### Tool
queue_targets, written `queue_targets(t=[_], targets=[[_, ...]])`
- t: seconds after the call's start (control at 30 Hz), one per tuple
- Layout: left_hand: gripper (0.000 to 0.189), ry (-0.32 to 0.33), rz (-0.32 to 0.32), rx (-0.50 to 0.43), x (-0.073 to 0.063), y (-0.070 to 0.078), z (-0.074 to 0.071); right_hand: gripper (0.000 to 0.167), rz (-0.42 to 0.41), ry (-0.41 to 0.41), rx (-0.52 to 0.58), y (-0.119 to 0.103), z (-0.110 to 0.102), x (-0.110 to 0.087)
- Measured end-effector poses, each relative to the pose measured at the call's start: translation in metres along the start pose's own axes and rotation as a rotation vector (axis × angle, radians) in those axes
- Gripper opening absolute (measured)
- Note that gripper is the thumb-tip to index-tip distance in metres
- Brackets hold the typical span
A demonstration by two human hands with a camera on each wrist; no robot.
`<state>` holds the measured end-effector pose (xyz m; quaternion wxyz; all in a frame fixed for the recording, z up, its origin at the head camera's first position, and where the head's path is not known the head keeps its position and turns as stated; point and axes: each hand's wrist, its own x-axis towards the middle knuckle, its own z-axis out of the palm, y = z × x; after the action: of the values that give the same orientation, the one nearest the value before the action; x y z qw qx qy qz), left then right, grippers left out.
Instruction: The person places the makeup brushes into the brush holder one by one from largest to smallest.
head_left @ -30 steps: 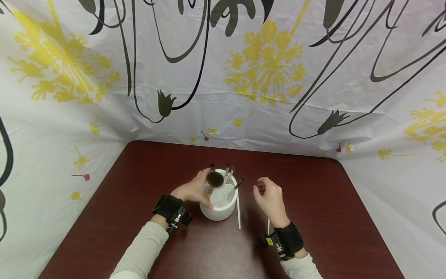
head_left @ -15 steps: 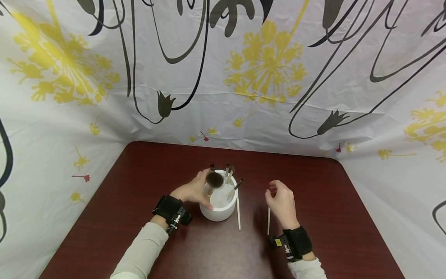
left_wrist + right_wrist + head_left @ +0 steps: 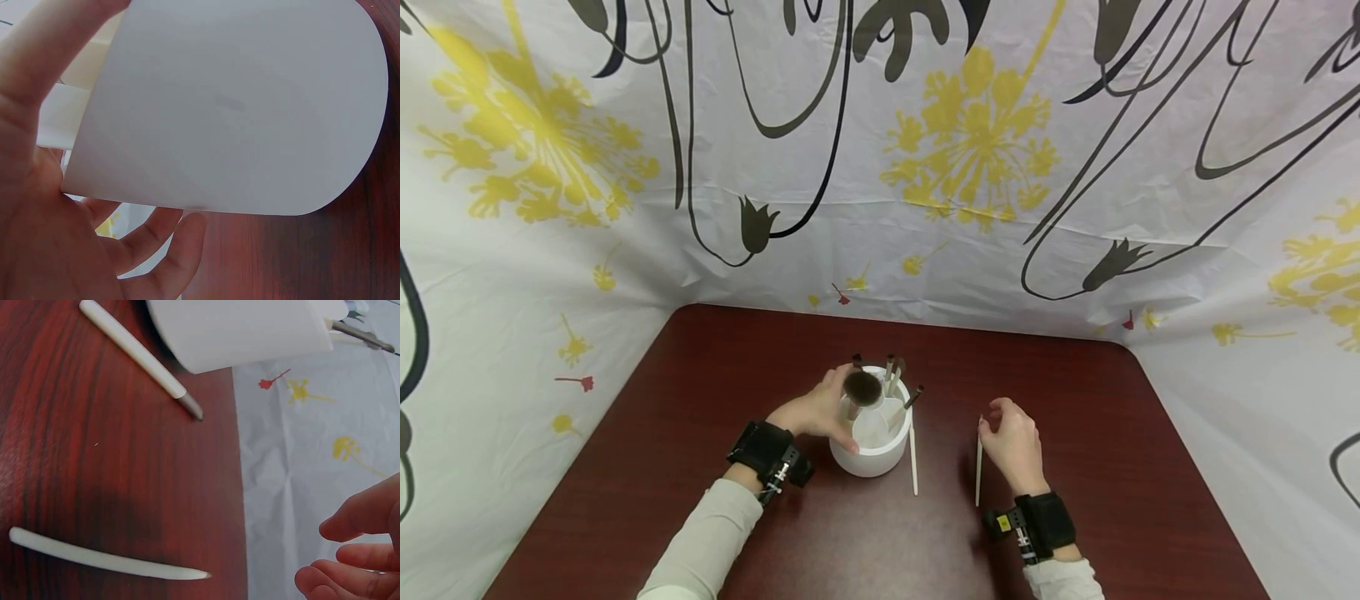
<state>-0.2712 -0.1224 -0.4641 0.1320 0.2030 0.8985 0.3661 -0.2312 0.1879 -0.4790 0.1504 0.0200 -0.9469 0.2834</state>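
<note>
My left hand (image 3: 820, 408) grips the near-left side of a round white brush holder (image 3: 872, 464). The left wrist view shows thumb and fingers spread around its smooth wall (image 3: 237, 106). A fluffy dark makeup brush (image 3: 862, 387) and several smaller brushes stand in its compartments. Over the table to the right, my right hand (image 3: 1013, 440) holds nothing, its fingers loosely bent and the thumb apart from them. Just left of it lies a slim white stick (image 3: 978, 475) with a pointed tip, apart from the fingertips in the right wrist view (image 3: 112, 558).
A white-handled makeup brush (image 3: 913, 458) with a dark tip lies beside the holder on its right. The dark red wooden table (image 3: 760, 350) has rounded far corners. A patterned white cloth (image 3: 820, 275) hangs behind it and at both sides.
My right hand has moved rightward and a little nearer, uncovering more of the slim white stick. The left hand and the brush holder stay in place.
</note>
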Motion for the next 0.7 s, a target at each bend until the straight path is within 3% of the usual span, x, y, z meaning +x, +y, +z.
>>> queue_targets(t=[0.4,0.7], targets=[[0.129,-0.004,-0.012,-0.002,0.0,0.0,0.0,0.032,0.116,-0.091,-0.059,0.014,0.01,0.001],[0.129,-0.005,-0.025,0.01,0.001,-0.001,0.0,0.035,0.157,-0.158,-0.068,0.024,0.018,0.0]])
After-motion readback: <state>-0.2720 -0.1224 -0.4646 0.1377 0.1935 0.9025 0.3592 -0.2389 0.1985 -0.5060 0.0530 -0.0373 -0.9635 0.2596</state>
